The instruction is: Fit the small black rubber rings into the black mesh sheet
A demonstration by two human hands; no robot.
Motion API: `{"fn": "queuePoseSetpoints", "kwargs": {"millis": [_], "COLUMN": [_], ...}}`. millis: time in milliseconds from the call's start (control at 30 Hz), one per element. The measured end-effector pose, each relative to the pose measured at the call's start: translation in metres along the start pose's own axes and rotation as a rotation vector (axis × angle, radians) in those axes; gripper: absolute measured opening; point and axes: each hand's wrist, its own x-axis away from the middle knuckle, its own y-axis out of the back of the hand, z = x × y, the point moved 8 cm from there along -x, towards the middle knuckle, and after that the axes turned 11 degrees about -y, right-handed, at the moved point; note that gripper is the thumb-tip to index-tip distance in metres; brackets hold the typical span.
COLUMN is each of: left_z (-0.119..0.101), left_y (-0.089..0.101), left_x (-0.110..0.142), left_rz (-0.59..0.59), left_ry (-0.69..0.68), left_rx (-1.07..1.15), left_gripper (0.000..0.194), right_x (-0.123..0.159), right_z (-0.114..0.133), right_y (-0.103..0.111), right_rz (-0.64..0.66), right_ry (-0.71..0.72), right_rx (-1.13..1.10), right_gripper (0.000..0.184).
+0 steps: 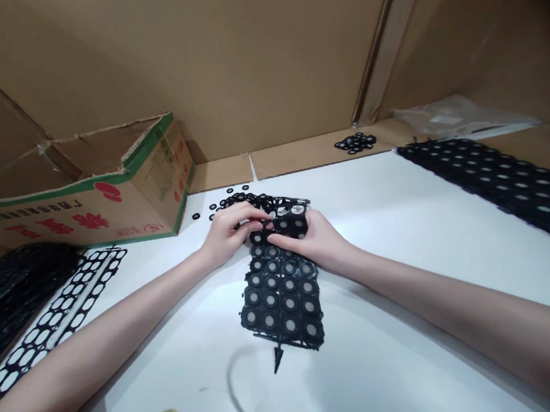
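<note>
A black molded sheet of round rings [279,297] lies in the middle, its lower part flat and its far part bent up between my hands. My right hand [320,240] grips the sheet's right side, thumb on top and the other fingers hidden behind it. At the sheet's far left edge, my left hand [236,233] has its thumb and index finger pinched together; what sits between the fingertips is too small to make out. Loose black rings [239,200] are piled just beyond my left hand. An emptied black web [297,209] shows past the sheet.
A cardboard box [156,199] stands at the left. Near it lie an empty black ring web [81,285] and a dark heap [13,286]. On the right is a long ring sheet [508,181]; behind are a small ring pile [355,143] and a plastic bag [457,115]. Cardboard walls enclose the table.
</note>
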Motion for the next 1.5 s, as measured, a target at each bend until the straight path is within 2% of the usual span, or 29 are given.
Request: {"fn": "queuePoseSetpoints", "kwargs": {"millis": [267,500,733,1200,1367,1500], "left_z": [-0.004,-0.008,-0.007,0.0,-0.01,-0.01], "left_y": [0.002,0.0,-0.002,0.0,-0.001,0.003], "left_x": [-0.001,-0.001,0.0,0.001,0.001,0.002], "left_rz": [-0.076,0.009,0.017,-0.064,0.002,-0.067], "left_ry": [-0.067,-0.097,-0.115,0.003,-0.107,-0.138], "left_rx": [-0.048,-0.023,-0.064,-0.063,-0.07,-0.153], "left_gripper": [0.015,0.019,0.021,0.023,0.017,0.014], "right_x": [0.0,0.0,-0.001,-0.002,0.0,0.0], "right_z": [0.0,-0.002,0.001,0.001,0.001,0.003], "right_y": [0.0,0.002,0.001,0.0,0.0,0.0], "right_rz": [-0.011,-0.028,-0.012,0.002,-0.004,-0.008], "right_ry": [0.029,-0.009,0.023,0.034,0.006,0.014], "right_rx": [0.029,-0.005,-0.041,-0.009,-0.012,0.015], "right_gripper": [0.02,0.03,0.03,0.032,0.027,0.021]}}
